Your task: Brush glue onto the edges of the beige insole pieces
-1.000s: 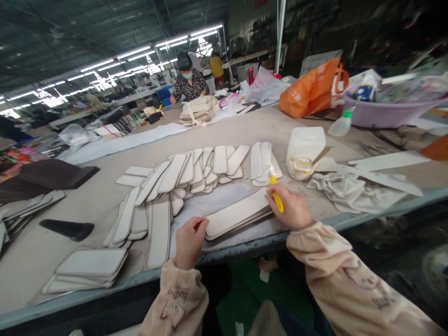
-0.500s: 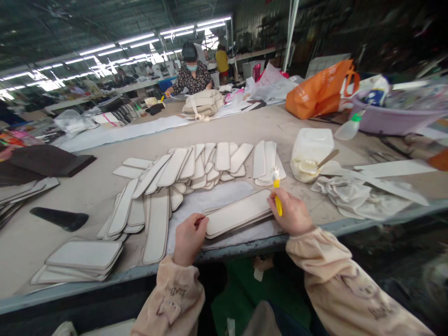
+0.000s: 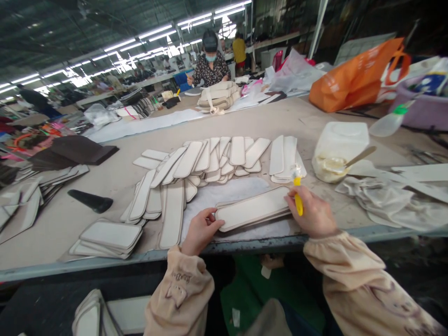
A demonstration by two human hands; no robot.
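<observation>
In front of me, a long white panel (image 3: 252, 210) with rounded corners and a greyish rim lies on top of similar pieces, over a pale sheet (image 3: 241, 190). My left hand (image 3: 202, 229) is closed at the panel's left end, thumb and fingers on its edge. My right hand (image 3: 312, 211) is wrapped round a small yellow-handled brush (image 3: 298, 198), white-smeared bristles pointing up, while its fingertips touch the panel's right end. Beyond them spreads a heap of overlapping white panels (image 3: 189, 161), with a few more panels (image 3: 283, 156) set apart at its right.
Right of the brush stands a cut-open white plastic jug (image 3: 341, 144) of pale paste with a flat stick (image 3: 361, 156). Nearby lie a crumpled cloth (image 3: 378, 198) and an orange bag (image 3: 353, 77). At left are a black tapered object (image 3: 90, 200) and stacked panels (image 3: 108, 235). A co-worker (image 3: 211, 63) sits opposite.
My view has turned left, so everything appears shifted right. The left thumb and fingers have shifted their hold at the panel's left end. The brush stays in my right hand.
</observation>
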